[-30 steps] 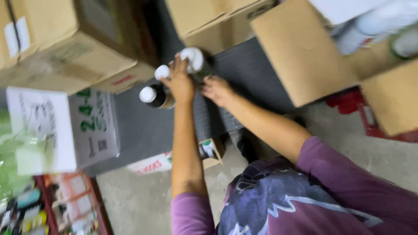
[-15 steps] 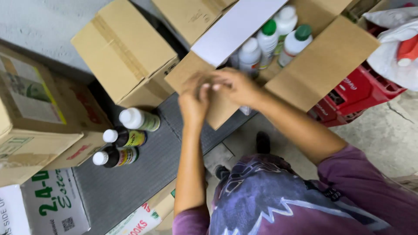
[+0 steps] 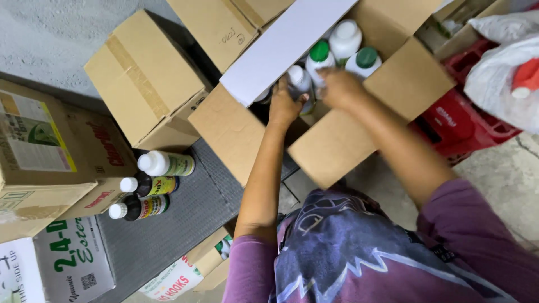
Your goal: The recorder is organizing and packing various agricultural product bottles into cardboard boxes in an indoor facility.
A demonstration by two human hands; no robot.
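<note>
Both hands have moved from above the flap into the open carton — the left hand and right hand grasping one white-capped bottle (three bottles already lie outside; several remain).

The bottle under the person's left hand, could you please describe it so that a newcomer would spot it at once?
Start at the open cardboard box at the top middle, with a white flap folded over its left side. At its near edge the left hand touches a small bottle. This bottle has a white cap and sits nearest the hands, whereas two bottles behind it have green caps.
</note>
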